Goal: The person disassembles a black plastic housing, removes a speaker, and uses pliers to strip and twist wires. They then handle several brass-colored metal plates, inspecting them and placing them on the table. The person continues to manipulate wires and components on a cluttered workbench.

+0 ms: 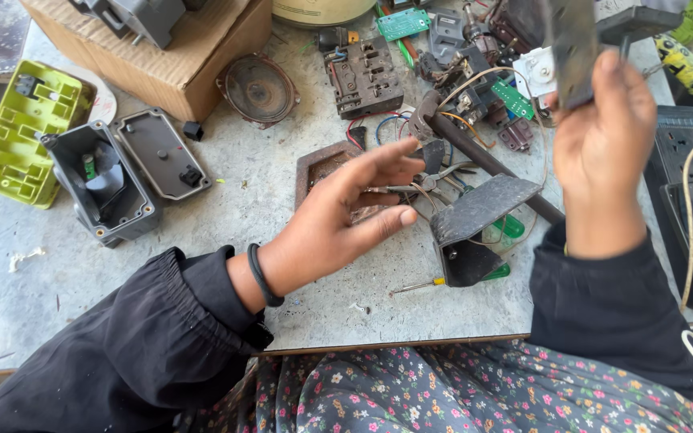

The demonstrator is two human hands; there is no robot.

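My right hand (603, 144) is raised over the right side of the bench and grips a flat dark metal plate (571, 48) held upright. My left hand (346, 212) hovers open, fingers spread, above the middle of the bench, just over a small brown rusty tray (318, 164) and close to a pair of pliers (435, 176). A dark bent metal cover (475, 224) lies just right of my left hand. Beneath that cover lies a green-handled screwdriver (443, 281).
A grey plastic housing (102, 184) and its lid (158, 152) lie at the left beside a lime-green plastic part (22, 132). A cardboard box (162, 56), a round speaker (258, 88), circuit boards (403, 24) and wires crowd the back. A black power strip (691, 184) sits at the right.
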